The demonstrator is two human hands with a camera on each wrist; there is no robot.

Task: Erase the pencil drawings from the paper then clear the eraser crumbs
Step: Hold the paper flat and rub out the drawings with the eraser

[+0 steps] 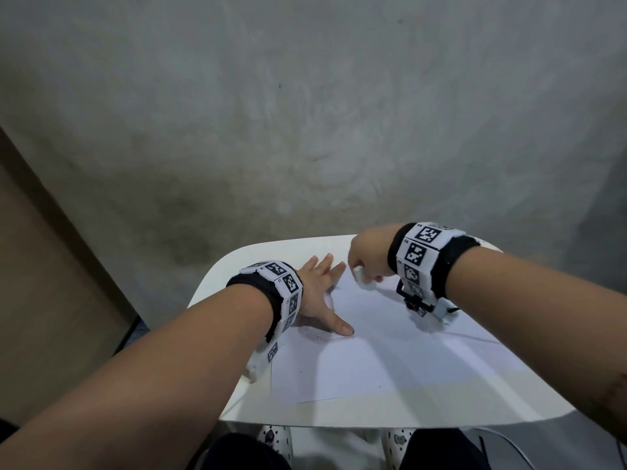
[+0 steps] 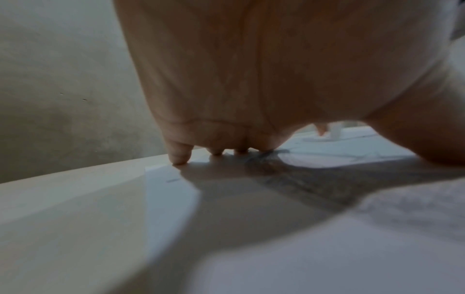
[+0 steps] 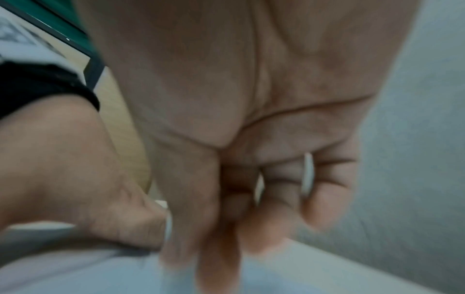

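1. While the right hand (image 1: 368,256) curls its fingers around a white eraser (image 1: 362,279) at the far edge of the paper (image 1: 356,351), erasing looks underway.
2. Spread flat, the left hand (image 1: 319,290) presses the sheet's left side, holding nothing.
3. Faint pencil marks (image 1: 314,334) remain near the left thumb; crumb clearing seems not yet begun.
4. Everything rests on a white table (image 1: 390,415).

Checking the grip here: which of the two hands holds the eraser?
The right hand, fingers curled round the white eraser at the far end of the paper. The left hand lies flat with fingers spread, pressing the paper down.
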